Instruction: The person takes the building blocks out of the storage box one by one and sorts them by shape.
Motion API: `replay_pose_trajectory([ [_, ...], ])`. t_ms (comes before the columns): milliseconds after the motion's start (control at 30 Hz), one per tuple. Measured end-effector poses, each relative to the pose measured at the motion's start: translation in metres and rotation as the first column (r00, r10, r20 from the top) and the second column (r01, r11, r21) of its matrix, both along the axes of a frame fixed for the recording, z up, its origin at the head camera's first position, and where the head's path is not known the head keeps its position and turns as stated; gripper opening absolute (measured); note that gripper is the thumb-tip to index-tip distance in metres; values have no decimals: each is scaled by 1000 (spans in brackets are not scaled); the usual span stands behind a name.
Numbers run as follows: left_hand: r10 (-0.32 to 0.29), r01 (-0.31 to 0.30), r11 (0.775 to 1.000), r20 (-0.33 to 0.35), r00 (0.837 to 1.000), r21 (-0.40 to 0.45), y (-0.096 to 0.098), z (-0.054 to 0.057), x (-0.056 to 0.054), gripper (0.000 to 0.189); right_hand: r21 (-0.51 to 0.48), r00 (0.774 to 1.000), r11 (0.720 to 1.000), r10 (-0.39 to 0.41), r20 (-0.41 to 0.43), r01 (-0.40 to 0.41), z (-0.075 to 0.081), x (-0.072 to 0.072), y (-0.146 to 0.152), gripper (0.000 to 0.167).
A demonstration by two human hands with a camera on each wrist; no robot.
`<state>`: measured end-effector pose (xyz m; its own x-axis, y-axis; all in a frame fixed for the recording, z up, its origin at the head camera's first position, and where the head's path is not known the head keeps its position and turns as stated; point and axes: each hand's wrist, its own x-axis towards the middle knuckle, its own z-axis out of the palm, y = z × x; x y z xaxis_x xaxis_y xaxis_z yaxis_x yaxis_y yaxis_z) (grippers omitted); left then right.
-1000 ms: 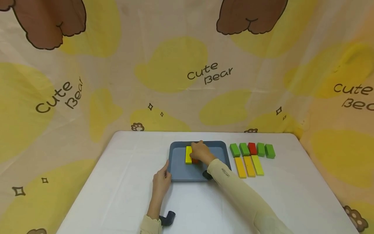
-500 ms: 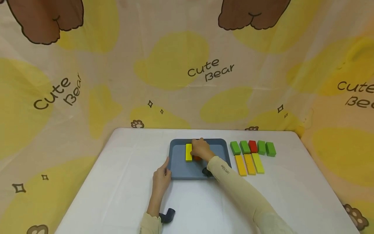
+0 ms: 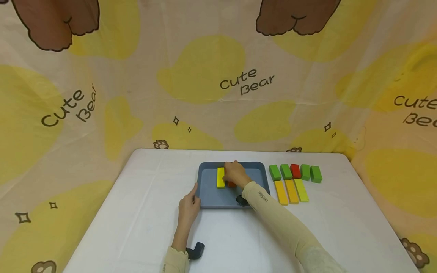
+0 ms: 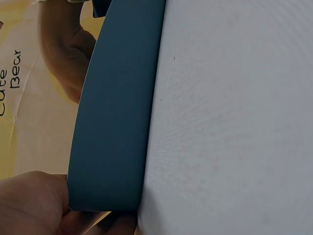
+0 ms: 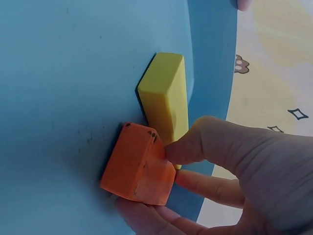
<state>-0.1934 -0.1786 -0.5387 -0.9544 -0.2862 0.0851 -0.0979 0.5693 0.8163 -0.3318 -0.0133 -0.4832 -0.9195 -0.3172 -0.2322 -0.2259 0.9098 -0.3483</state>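
Observation:
A blue-grey rectangular tray [image 3: 215, 199] lies on the white table. My left hand [image 3: 189, 208] grips its left edge; in the left wrist view the thumb side and fingertips sit around the corner of the tray wall [image 4: 112, 112]. Inside the tray my right hand [image 3: 235, 174] pinches an orange-red block [image 5: 129, 164] between thumb and fingers. Just left of that block is a yellow block [image 3: 220, 178], standing lengthwise toward the back wall. In the right wrist view the orange-red block sits tilted relative to the yellow one, their near corners close together. The hand covers most of it in the head view.
Right of the tray, a back row holds several green blocks [image 3: 286, 171] and one red block [image 3: 295, 171]. In front lie two orange-yellow blocks [image 3: 281, 192] and a lime-yellow block [image 3: 301, 190]. A patterned cloth [image 3: 205, 76] hangs behind the table.
The orange-red block has shifted slightly right within the tray, leaving a small gap from the yellow block. My left hand stays at the tray edge. The head view has tilted slightly.

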Motion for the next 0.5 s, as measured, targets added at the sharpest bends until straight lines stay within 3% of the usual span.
replay_pose_trajectory([
  [500, 2, -2, 1000, 7, 1000, 1, -1, 0, 0, 54, -66, 999, 997, 26, -36, -28, 9, 6, 16, 43],
])
